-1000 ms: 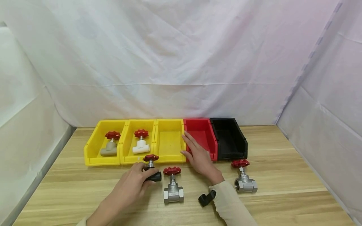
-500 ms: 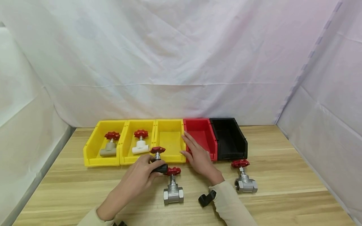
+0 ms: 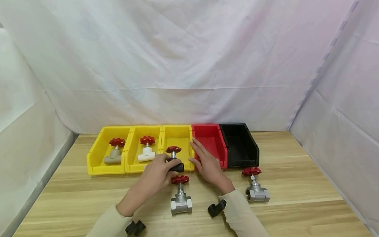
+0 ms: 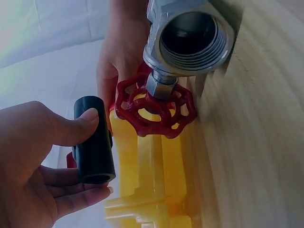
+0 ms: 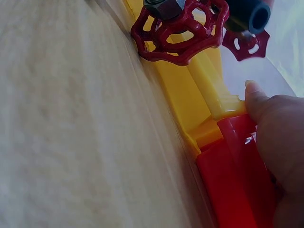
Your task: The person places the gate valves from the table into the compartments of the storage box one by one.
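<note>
My left hand pinches a black tee-shaped valve with a red handwheel. It holds the valve raised at the front of the third yellow bin. My right hand rests, fingers extended, on the walls where that bin meets the red bin. Just in front of the left hand, a silver metal valve with a red handwheel lies on the table. In the left wrist view its threaded opening shows close up. The left hand's fingers beneath the black valve are partly hidden.
Two more yellow bins stand to the left, one with a grey valve, one with a white valve. A black bin ends the row. Another silver valve lies on the wooden table at right. White cloth hangs behind.
My left hand has carried the black valve forward and to the right, from in front of the second yellow bin to the third bin's front. The right hand has stayed in place.
</note>
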The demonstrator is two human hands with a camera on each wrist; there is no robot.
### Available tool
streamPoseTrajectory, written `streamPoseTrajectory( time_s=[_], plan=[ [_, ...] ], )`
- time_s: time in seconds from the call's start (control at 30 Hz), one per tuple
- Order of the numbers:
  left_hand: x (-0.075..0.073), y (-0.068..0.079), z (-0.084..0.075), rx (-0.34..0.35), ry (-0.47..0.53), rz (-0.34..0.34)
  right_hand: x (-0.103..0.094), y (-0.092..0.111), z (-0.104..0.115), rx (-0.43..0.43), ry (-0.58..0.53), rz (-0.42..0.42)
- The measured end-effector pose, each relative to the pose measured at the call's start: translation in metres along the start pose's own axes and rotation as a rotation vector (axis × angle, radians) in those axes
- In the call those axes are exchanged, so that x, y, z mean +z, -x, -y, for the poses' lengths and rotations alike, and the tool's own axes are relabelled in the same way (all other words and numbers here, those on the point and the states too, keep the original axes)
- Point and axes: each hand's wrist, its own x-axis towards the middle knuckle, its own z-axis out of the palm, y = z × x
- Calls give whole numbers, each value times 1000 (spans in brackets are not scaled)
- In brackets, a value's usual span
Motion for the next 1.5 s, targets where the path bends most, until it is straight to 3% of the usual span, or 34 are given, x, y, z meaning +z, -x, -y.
streamPoseTrajectory(
  time_s=[0.2,0.63,0.9,1.5],
  plan=[
    [6,-14,1,-30,-32,7,-1,-1,-1,-24,4,-16],
    [17,-38,5,-88,-101,89,-2,-2,-1,-28,25,-26],
    [25,-50,7,-161,-108,162,-2,-2,-1,-18,18,-4],
    [48,-68,15,-182,-181,234,-1,1,-1,-57,27,-41]
  ],
)
